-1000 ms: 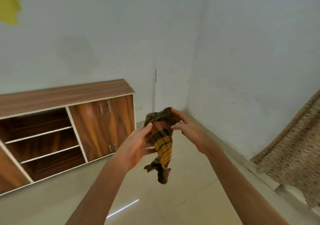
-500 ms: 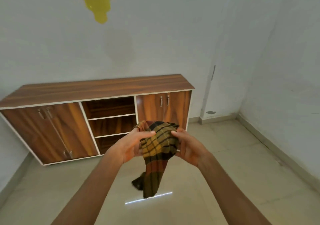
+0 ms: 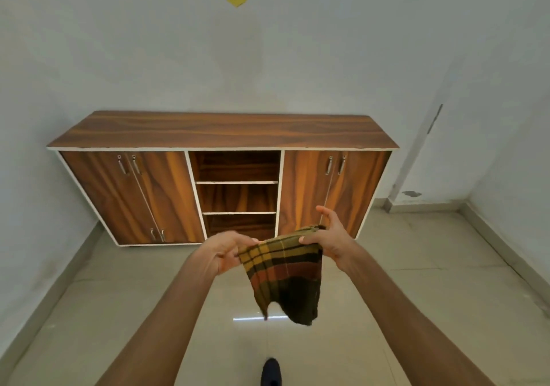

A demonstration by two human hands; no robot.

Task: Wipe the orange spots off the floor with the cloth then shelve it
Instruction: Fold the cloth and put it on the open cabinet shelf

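The left hand (image 3: 221, 251) pinches one top corner of the plaid cloth (image 3: 284, 272), the right hand (image 3: 330, 238) the other. A second ago it was bunched; now it hangs spread before the cabinet's open middle shelves (image 3: 236, 196), so folding for shelving looks underway.

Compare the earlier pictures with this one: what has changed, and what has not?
The view swung to face the cabinet head-on. The hands moved apart, spreading the bunched cloth flat along its top edge. Unchanged: the left hand and right hand both keep hold of the cloth, and the shelves remain bare.
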